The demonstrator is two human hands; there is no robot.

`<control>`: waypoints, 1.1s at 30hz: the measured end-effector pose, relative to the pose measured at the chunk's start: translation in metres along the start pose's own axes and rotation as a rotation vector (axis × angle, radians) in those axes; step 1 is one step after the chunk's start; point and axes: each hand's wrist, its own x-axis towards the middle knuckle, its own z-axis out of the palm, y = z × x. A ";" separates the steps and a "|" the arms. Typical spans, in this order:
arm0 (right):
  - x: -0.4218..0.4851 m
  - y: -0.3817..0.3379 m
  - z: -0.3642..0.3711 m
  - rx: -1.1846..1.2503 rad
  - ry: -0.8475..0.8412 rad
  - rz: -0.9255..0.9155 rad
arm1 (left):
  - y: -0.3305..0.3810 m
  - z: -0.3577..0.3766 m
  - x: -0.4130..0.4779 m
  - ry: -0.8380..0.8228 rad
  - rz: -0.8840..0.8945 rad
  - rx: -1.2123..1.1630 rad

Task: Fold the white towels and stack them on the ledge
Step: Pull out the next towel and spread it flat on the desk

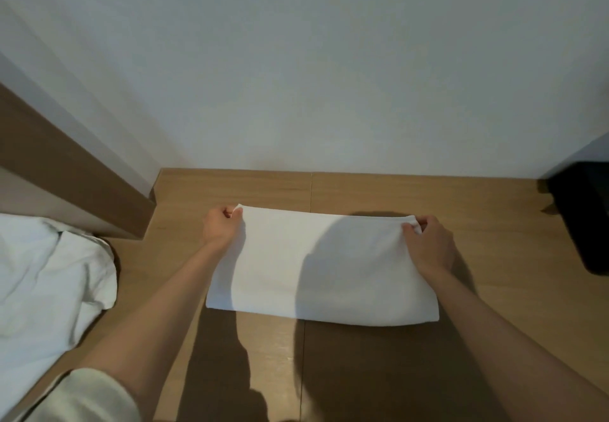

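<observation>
One crumpled white cloth (49,273) lies at 9 o'clock. The left hand (221,227) pinches the 10 o'clock corner of the folded white towel (323,266), which lies flat at centre on the wooden ledge (395,191). The right hand (428,243) pinches the 2 o'clock corner. A dark object (583,217) sits at 3 o'clock. Risk: unequal pull between the hands would likely skew the layers and misalign the edges.

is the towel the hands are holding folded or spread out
Folded: the white towel lies as a compact rectangle with a rounded, doubled near edge; the left hand and right hand pinch its far corners.
</observation>
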 end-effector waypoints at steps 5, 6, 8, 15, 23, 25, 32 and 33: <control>-0.003 0.007 -0.007 0.093 -0.037 0.096 | 0.000 -0.002 -0.013 -0.057 -0.026 -0.118; -0.005 0.010 -0.009 0.104 -0.045 0.107 | -0.004 -0.004 -0.019 -0.075 -0.010 -0.118; -0.013 0.018 -0.013 0.122 -0.065 0.139 | -0.015 -0.007 -0.031 -0.095 0.020 -0.097; -0.057 0.035 -0.007 0.079 -0.198 0.202 | -0.052 -0.013 -0.080 -0.058 0.087 0.123; -0.094 0.038 0.001 -0.073 -0.158 0.112 | -0.052 -0.018 -0.097 -0.045 0.066 0.222; -0.093 0.041 0.001 -0.137 -0.119 0.065 | -0.053 -0.018 -0.099 -0.023 0.075 0.241; -0.100 0.055 0.010 -0.199 -0.003 0.040 | -0.056 -0.014 -0.112 -0.035 0.158 0.540; -0.103 0.054 0.010 -0.201 0.019 0.022 | -0.055 -0.014 -0.115 -0.030 0.148 0.544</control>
